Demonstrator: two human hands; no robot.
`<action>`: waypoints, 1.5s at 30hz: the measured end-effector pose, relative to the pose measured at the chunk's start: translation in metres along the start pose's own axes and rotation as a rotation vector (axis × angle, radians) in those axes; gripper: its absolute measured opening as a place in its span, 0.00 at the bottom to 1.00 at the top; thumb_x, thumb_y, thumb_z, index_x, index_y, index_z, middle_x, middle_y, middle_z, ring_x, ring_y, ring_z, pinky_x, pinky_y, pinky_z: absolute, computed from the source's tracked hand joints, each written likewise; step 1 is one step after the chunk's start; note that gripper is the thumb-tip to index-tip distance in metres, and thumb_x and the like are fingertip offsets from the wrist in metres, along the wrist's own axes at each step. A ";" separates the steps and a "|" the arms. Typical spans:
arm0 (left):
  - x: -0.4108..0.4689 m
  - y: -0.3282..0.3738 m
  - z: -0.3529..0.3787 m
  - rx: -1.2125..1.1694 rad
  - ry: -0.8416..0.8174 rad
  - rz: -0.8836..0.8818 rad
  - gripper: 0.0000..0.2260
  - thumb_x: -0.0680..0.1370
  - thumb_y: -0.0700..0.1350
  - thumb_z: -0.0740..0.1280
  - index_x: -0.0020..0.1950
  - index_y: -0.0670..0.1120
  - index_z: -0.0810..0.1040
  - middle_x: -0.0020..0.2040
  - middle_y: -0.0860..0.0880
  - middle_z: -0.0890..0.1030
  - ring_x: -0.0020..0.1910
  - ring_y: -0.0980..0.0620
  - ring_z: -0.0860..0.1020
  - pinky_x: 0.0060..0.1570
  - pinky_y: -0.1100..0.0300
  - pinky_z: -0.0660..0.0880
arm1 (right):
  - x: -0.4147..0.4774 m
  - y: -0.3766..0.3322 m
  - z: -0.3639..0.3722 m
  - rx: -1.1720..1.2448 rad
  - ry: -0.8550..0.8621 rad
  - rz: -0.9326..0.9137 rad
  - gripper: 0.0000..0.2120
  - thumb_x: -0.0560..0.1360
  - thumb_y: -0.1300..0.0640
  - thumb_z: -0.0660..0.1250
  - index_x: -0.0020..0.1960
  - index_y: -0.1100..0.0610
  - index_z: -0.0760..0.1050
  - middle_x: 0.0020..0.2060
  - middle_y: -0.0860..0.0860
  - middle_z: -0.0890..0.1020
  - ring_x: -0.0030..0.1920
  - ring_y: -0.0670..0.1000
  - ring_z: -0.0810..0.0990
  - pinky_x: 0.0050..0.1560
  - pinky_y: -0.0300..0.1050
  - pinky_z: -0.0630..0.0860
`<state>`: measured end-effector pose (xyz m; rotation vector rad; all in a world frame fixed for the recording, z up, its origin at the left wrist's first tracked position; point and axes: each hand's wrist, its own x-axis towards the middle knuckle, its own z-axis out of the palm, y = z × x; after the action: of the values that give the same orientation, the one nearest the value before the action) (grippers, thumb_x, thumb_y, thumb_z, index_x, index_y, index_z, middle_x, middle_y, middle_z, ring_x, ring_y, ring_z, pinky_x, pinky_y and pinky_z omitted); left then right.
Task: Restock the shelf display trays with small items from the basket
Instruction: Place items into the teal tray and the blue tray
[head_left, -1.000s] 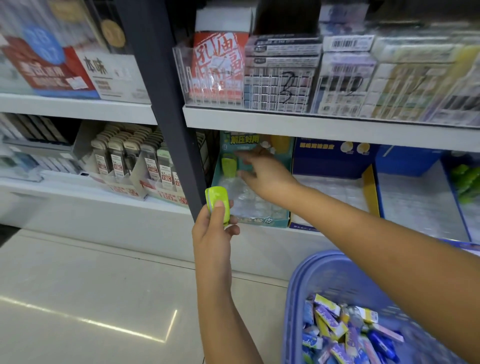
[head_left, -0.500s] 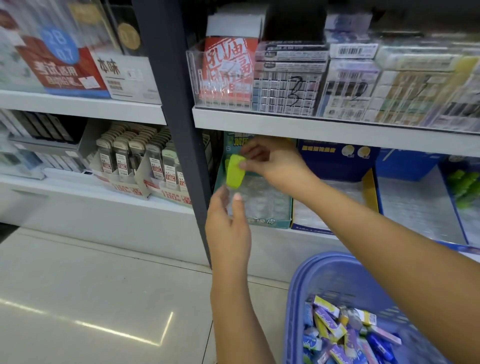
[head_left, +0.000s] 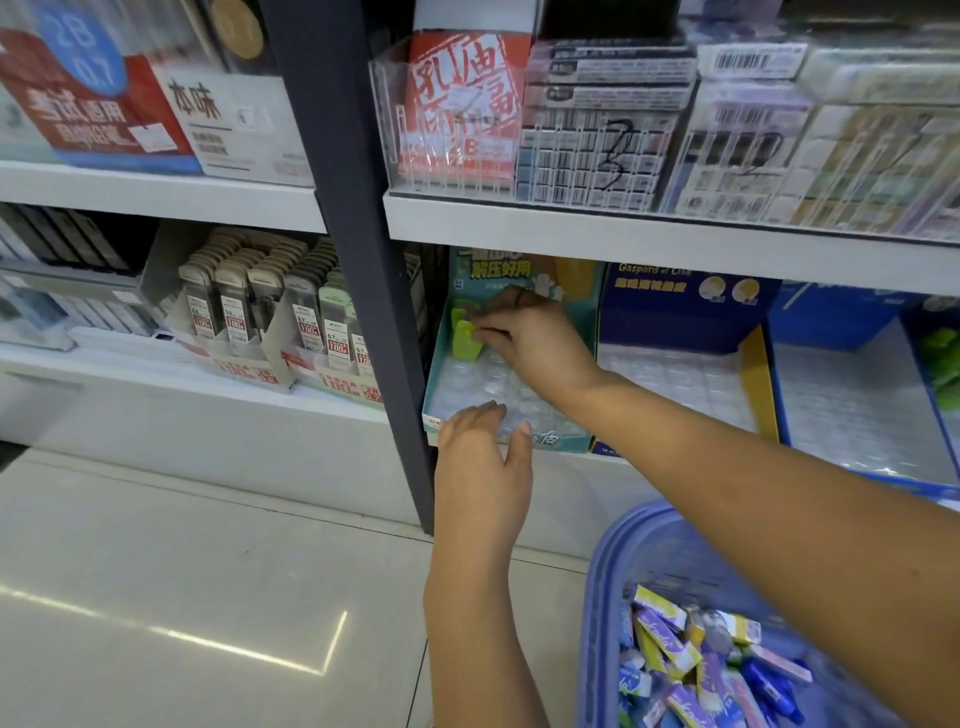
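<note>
A teal display tray (head_left: 435, 364) with a clear pocketed insert sits on the lower shelf, just right of the dark upright post. My right hand (head_left: 530, 340) reaches into its back left corner and pinches a small lime-green item (head_left: 466, 339) against the pockets. A second green item (head_left: 457, 316) stands just behind it. My left hand (head_left: 480, 452) holds nothing; its relaxed fingers rest at the tray's front edge. The lavender basket (head_left: 610, 551) at the lower right holds several small wrapped items (head_left: 685, 670) in purple, yellow and blue.
A blue and yellow tray (head_left: 756, 374) with a clear insert stands right of the teal one, then another blue tray (head_left: 914, 374) with green items. The dark post (head_left: 358, 260) divides the shelving. Refill packs (head_left: 270, 306) fill the left shelf; boxes line the upper shelf.
The green item passed from my left hand to my right hand, which carried it to the tray's back left corner. My left hand, now holding nothing, moved up to the tray's front edge.
</note>
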<state>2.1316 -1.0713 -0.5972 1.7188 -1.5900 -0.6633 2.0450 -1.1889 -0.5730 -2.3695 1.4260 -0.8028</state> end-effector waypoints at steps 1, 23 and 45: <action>-0.001 0.000 0.000 0.002 -0.002 0.003 0.18 0.80 0.48 0.61 0.69 0.43 0.71 0.68 0.49 0.73 0.70 0.54 0.64 0.59 0.71 0.56 | 0.001 0.000 -0.001 -0.018 -0.009 -0.017 0.12 0.77 0.61 0.64 0.58 0.64 0.78 0.56 0.58 0.77 0.56 0.49 0.75 0.51 0.29 0.66; -0.028 0.061 0.022 -0.209 -0.174 0.091 0.12 0.79 0.46 0.62 0.40 0.48 0.82 0.37 0.52 0.83 0.41 0.50 0.82 0.46 0.55 0.79 | -0.180 0.037 -0.100 -0.033 -0.193 0.198 0.09 0.76 0.57 0.65 0.53 0.56 0.81 0.44 0.52 0.84 0.42 0.47 0.79 0.42 0.32 0.68; -0.192 0.012 0.249 0.702 -1.150 0.498 0.09 0.74 0.43 0.65 0.50 0.40 0.79 0.55 0.40 0.72 0.58 0.40 0.68 0.49 0.52 0.66 | -0.429 0.156 -0.006 0.123 -1.343 1.242 0.12 0.73 0.56 0.71 0.37 0.59 0.70 0.18 0.49 0.77 0.23 0.44 0.77 0.37 0.37 0.76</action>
<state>1.9117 -0.9173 -0.7613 1.2305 -3.2160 -0.9725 1.7717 -0.8897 -0.7821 -0.9114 1.5262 0.8264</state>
